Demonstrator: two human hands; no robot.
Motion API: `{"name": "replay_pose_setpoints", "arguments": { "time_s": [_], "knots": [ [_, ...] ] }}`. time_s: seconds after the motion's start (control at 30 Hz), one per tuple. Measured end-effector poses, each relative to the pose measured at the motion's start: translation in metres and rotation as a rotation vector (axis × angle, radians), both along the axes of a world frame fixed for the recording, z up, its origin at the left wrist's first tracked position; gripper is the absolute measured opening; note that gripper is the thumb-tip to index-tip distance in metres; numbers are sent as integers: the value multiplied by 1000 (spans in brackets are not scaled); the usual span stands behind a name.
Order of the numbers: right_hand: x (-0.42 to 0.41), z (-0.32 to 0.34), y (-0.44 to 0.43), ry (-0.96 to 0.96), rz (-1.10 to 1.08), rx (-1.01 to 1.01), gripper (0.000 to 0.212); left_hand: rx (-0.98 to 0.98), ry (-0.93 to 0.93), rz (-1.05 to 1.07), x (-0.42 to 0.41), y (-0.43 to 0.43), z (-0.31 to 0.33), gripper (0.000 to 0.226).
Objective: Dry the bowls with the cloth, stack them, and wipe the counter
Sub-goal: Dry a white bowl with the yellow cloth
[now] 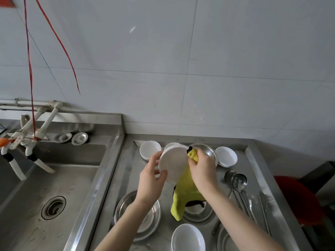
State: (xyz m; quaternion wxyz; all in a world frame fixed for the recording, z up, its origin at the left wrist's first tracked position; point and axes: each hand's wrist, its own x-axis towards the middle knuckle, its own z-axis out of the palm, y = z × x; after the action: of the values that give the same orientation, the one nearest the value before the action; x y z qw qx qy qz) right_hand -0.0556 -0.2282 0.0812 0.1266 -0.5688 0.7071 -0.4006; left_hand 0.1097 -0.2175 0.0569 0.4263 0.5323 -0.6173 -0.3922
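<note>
kitchen, at the drying area: a person's left hand (152, 176) grips a white bowl (173, 163) by its left edge, thumb on the near face, and holds it tilted in the air above the steel desk (130, 160), w/ what looks like its underside toward the camera. the right hand (201, 169) has its grip closed on a bunched yellow cloth (183, 192), pressed vs. the bowl's right edge. the rest of the cloth hangs down to a steel bowl (197, 212) on the desk.

three more white bowls sit on the desk, apart from each other: back-left bowl (150, 149), back-right bowl (226, 156) and front bowl (188, 238) near the bottom edge. a steel dish (208, 151) lies at the back behind the right hand, and a steel plate (145, 220) under the left forearm. ladles (237, 182) and other utensils lie at the right side of the desk, partly blurred.

left of the desk is a steel sink (54, 187) w/ white taps (30, 142) over it and two metal plugs (79, 138) on its back ledge. red string (30, 69) hangs down the tiled wall.
</note>
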Motion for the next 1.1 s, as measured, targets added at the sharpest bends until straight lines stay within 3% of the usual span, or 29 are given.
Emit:
{"name": "replay_pose_setpoints", "arguments": {
  "time_s": [0.07, 0.2, 0.27, 0.37, 0.43, 0.5, 0.67, 0.8, 0.93, 1.1],
  "knots": [
    [2, -1, 6, 106, 50, 18, 18, -48, -156, -15, 2, -4, -1, 65],
    [7, -5, 14, 399, 177, 25, 34, -334, -576, -169, 5, -17, 7, 57],
    [8, -8, 14, 382, 166, 21, 37, -314, -532, -167, 7, -20, 8, 57],
    [5, -7, 12, 99, 24, -25, 25, -148, -162, -62, 8, -13, 8, 59],
    [1, -5, 10, -29, -29, -18, 20, -122, -66, 1, 6, -6, 6, 58],
    [-2, -4, 11, 64, 7, 16, 21, -146, -119, 13, 5, -4, 1, 52],
    [4, -12, 15, 429, 194, 50, 34, -458, -562, -144, 3, -14, 9, 44],
    [3, -15, 15, 218, 115, 3, 33, -208, -290, -91, 10, -14, 11, 45],
    [-4, -11, 12, 52, 30, -42, 23, -45, -152, -65, 14, -7, 5, 53],
    [-1, -10, 17, 246, 153, 24, 37, -338, -452, -145, 12, -13, 8, 52]
  ]
}}
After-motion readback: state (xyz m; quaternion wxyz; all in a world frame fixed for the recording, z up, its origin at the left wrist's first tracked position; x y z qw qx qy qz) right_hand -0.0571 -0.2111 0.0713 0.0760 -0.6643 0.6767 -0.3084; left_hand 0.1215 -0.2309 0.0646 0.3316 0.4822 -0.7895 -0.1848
